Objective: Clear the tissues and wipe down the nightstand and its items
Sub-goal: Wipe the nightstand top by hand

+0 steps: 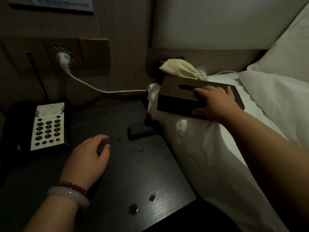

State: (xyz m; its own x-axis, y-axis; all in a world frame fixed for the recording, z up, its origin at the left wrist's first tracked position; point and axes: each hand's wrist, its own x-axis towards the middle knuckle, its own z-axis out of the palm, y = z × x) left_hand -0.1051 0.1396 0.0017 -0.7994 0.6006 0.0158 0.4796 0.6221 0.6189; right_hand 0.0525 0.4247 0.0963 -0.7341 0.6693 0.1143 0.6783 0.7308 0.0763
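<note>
Just left of the left hand (pixel 90 154) sits the telephone (pixel 41 126). That hand hovers low over the dark tabletop (pixel 127 171), fingers loosely curled and holding nothing. Back from it, to the right of its wrist, two wet spots (pixel 133 209) glisten on the wood. Between the hands lies a small dark block (pixel 140 133). The right hand (pixel 215 101) grasps the tissue box (pixel 177 97), fingers across the top and thumb down the near side. The box rests on the bed (pixel 209 148) edge, off the tabletop. Perched on a soft, sloping sheet, it may slide off once released, and a careless wipe could smear the spots towards the telephone.
</note>
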